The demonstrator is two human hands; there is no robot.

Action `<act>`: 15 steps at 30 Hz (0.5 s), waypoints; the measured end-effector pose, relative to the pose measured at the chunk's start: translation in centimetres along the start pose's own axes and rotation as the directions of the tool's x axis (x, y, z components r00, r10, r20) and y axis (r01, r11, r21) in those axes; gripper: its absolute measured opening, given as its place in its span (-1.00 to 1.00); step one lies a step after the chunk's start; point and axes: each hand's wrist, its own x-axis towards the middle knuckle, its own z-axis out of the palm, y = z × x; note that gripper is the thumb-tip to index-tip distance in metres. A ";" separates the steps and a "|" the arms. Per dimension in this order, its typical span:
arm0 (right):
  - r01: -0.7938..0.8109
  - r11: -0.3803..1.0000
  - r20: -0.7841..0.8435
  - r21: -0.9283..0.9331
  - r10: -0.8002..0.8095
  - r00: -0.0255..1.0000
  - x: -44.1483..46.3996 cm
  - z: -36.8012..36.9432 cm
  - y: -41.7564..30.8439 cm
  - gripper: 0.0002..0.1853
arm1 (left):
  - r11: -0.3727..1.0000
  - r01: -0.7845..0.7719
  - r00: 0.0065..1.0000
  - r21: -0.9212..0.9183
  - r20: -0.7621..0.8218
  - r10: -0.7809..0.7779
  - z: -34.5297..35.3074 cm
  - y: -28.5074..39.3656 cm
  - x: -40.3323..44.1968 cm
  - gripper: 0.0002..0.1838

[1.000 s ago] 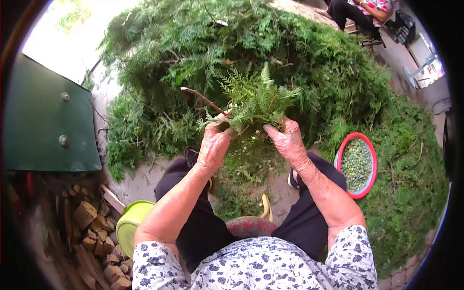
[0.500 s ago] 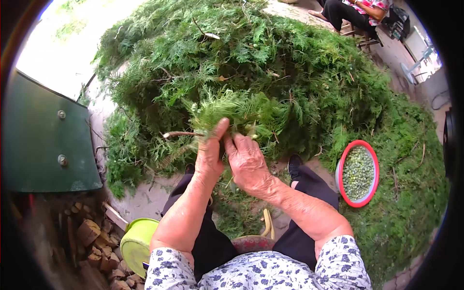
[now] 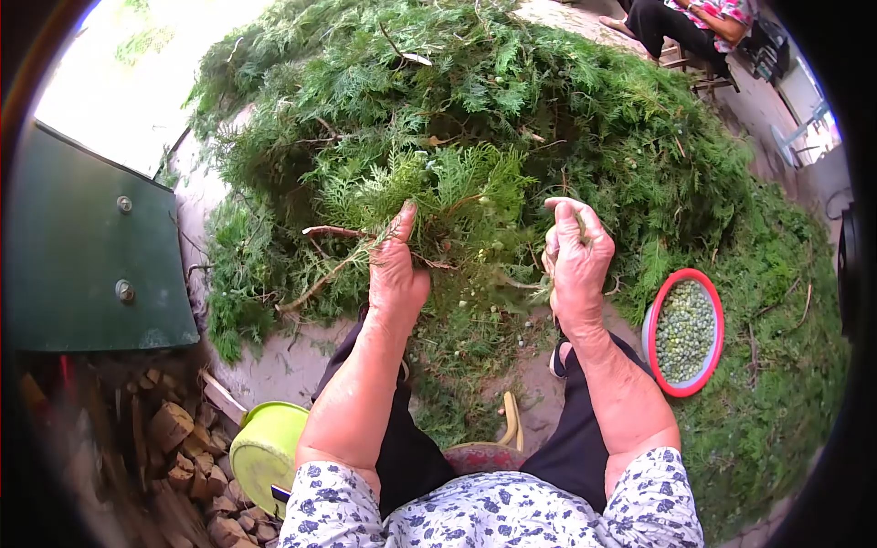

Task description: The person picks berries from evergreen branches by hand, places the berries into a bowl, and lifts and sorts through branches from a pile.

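Note:
My left hand (image 3: 396, 279) is closed round the woody stems of a leafy green cedar branch (image 3: 466, 178), thumb pointing up. Cut stem ends stick out to the left of that hand, and its flat fronds spread above and to the right. Apart from it, on the right, my right hand (image 3: 581, 260) is raised with its fingers curled in toward the palm. A bit of green shows at those fingers, but what they hold is too small to make out. A red-rimmed bowl (image 3: 718, 331) full of small green cones (image 3: 683, 331) stands to the right of my right hand.
A large heap of cut cedar branches (image 3: 585, 110) lies in front, with loose greenery around the bowl. At the left are a green metal panel (image 3: 82, 256), a lime-green bucket (image 3: 265, 447) and split firewood (image 3: 174, 429). Another person (image 3: 676, 32) sits at the far right.
My hands were close together at the branch. The right hand has moved away to the right and turned upward with curled fingers, while the left still holds the branch.

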 end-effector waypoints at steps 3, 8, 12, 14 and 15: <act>-0.001 0.998 0.114 -0.070 0.009 0.993 0.6 -0.3 -0.2 -0.66 | 0.986 -0.077 0.995 0.150 0.073 0.066 -1.5 -0.1 1.4 -0.70; 0.702 0.411 0.556 -0.582 -0.428 0.712 1.3 -0.7 1.1 -0.42 | 0.993 0.111 0.994 0.028 0.000 -0.111 -0.7 0.0 0.9 -0.75; -0.100 0.971 0.351 -0.218 0.174 0.920 0.7 0.2 1.6 -0.54 | 0.997 0.069 0.998 0.031 0.008 -0.069 0.0 -0.6 0.0 -0.73; -0.371 0.926 0.353 0.069 0.326 0.877 0.5 0.7 1.2 -0.66 | 0.996 0.065 0.997 0.054 0.045 -0.067 0.1 -1.0 -0.2 -0.69; -0.350 0.934 0.377 0.069 0.301 0.876 0.3 0.9 1.3 -0.70 | 0.994 0.088 0.994 0.059 0.051 -0.092 -0.1 -1.1 0.0 -0.65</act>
